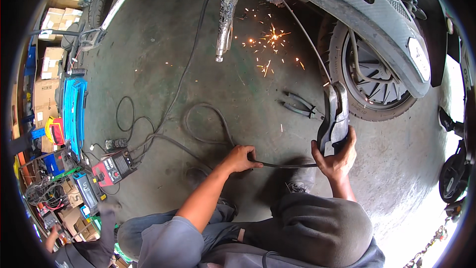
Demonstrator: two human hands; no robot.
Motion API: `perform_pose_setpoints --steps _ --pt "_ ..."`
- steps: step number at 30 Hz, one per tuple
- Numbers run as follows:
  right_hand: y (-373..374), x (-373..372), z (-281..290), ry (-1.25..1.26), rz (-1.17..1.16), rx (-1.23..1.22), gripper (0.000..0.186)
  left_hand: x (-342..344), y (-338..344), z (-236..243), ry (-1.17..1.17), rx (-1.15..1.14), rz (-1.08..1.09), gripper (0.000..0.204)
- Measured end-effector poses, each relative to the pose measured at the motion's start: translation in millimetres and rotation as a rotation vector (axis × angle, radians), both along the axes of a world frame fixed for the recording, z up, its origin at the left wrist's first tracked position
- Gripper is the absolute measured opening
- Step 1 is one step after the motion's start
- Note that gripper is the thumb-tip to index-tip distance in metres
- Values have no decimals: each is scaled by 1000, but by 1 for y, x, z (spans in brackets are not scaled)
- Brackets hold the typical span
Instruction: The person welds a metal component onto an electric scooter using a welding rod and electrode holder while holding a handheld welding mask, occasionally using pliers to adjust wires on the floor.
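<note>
My right hand grips the grey electrode holder, its thin rod sparking under the scooter; my left hand closes on the black cable. Steadiness matters.

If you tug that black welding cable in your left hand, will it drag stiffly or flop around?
Probably floppy: the black cable lies in loose loops on the concrete floor. It likely sags under its own weight, as the stretch between the left hand and the electrode holder in the right hand dips slightly. Pulling may shift the small welding machine.
</note>
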State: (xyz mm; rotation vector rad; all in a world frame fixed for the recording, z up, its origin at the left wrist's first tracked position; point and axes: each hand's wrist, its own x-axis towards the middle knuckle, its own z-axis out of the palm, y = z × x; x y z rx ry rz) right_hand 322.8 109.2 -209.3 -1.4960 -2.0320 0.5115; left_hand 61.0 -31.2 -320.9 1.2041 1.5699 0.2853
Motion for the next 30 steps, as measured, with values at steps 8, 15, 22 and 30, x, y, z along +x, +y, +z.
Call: perform_pose_setpoints --steps 8,15,22,30 --pt "0 -3 -3 -17 -4 20 93 0 1 -1 -24 -47 6 48" --pt "-3 -1 -7 -90 67 51 89 0 1 1 -24 -68 8 47" --pt "-10 4 -8 -48 55 48 91 2 2 1 6 -24 -34 46" --pt "-3 -1 -4 -39 36 44 92 1 3 4 -30 -78 13 46"
